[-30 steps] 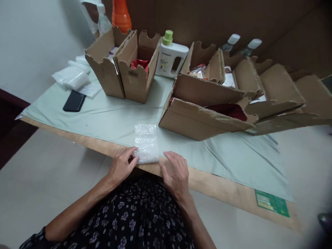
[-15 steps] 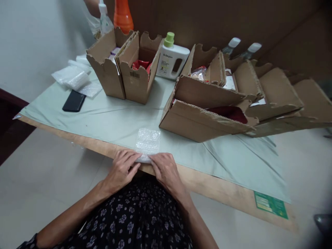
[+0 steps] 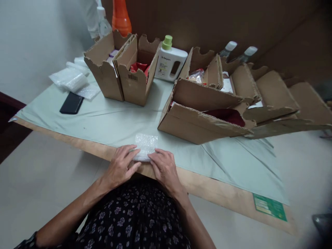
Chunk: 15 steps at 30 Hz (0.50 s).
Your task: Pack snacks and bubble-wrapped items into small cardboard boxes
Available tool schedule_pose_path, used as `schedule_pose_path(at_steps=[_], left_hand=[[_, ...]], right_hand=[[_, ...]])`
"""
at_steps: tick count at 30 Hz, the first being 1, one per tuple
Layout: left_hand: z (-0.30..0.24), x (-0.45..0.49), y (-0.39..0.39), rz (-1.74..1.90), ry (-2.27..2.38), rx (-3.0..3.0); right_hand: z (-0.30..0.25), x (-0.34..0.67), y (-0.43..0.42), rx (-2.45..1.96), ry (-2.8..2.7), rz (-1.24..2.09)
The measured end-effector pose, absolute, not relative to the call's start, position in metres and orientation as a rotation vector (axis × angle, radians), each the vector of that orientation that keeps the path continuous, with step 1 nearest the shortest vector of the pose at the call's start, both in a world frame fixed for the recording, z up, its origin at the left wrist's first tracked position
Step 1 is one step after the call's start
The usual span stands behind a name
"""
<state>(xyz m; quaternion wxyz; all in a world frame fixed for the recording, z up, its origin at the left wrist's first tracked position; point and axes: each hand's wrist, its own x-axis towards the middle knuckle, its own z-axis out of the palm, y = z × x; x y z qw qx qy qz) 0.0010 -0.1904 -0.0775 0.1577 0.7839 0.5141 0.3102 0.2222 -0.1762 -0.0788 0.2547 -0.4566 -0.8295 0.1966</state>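
Observation:
A small piece of clear bubble wrap (image 3: 146,141) lies at the table's front edge, its near end folded into a thicker layer. Whether anything is inside the fold cannot be made out. My left hand (image 3: 123,162) grips the left end of the folded part, fingers over the top and thumb at the near side. At the right end, my right hand (image 3: 164,164) pinches the fold, with its fingertips pressed on the plastic. The far part of the wrap rests flat on the pale green cloth (image 3: 114,124).
Cardboard bins (image 3: 135,86) stand at the back left, and more bins (image 3: 197,128) spread across the right. Between them is a white detergent bottle (image 3: 168,64) with a green cap. A black phone-like slab (image 3: 72,103) lies at left, beside a pile of bubble wrap sheets (image 3: 75,81).
My left fingers have shifted forward and spread a little along the wrap's left edge. My right fingers have also moved slightly. The folded part now lies flatter on the table edge.

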Motion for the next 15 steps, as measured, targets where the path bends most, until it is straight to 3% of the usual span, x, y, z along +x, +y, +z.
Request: schedule_pose_path(at_steps=[3, 9, 15], left_hand=[[-0.078, 0.002, -0.195, 0.889, 1.378, 2.258], [-0.085, 0.005, -0.174, 0.880, 1.537, 2.199], [-0.078, -0.004, -0.190, 1.116, 1.671, 1.451]], right_hand=[[-0.074, 0.224, -0.182, -1.248, -2.184, 0.624], [-0.076, 0.225, -0.180, -1.254, -2.320, 0.430], [-0.091, 0.216, -0.161, -1.293, -2.063, 0.579]])
